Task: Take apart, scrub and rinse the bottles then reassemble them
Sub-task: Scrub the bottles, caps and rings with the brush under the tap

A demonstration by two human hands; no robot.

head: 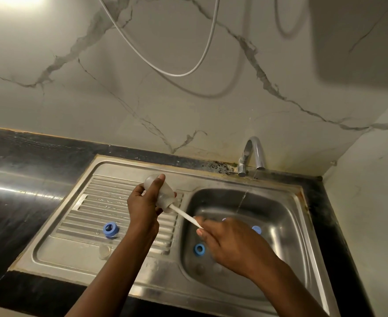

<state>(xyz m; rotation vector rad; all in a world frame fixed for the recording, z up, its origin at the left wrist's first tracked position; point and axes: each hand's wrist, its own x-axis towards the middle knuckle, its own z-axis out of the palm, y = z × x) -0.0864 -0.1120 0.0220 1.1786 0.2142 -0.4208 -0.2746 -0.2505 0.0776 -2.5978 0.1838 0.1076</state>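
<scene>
Over the drainboard [101, 202], your left hand [144, 208] is gripping the translucent bottle [166, 194], fingers [158, 183] curled round its body, while your right hand [232, 243] is pinching the brush handle [186, 216]. Light, wet plastic is probably slipping easily, so keep gripping mid-body.

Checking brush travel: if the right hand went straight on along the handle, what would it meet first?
Probably the mouth of the bottle, gripped by the left hand; the right hand points up the brush handle towards it, though depth is unclear.
</scene>
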